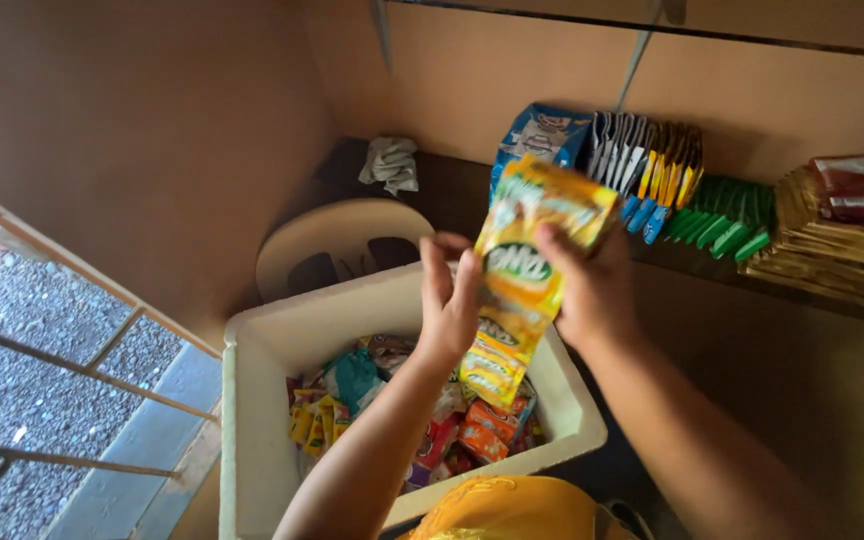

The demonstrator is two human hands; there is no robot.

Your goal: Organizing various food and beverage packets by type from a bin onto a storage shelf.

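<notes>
Both hands hold up a strip of orange and yellow sachets (522, 270) above a white foam box (252, 350). My right hand (592, 285) grips the strip's upper right edge with the thumb across its front. My left hand (449, 300) touches its left edge, fingers straight and apart. The strip's lower sachets hang down into the box. Inside the box lie several small packets (452, 430) in orange, yellow, red and teal.
A dark shelf (452, 190) along the wall carries a blue bag (542, 135), rows of hanging sachets (652, 170), green packets (727, 220) and gold and red packs (842, 240). A beige plastic chair (337, 245) stands behind the box. A metal railing (62, 360) runs at left.
</notes>
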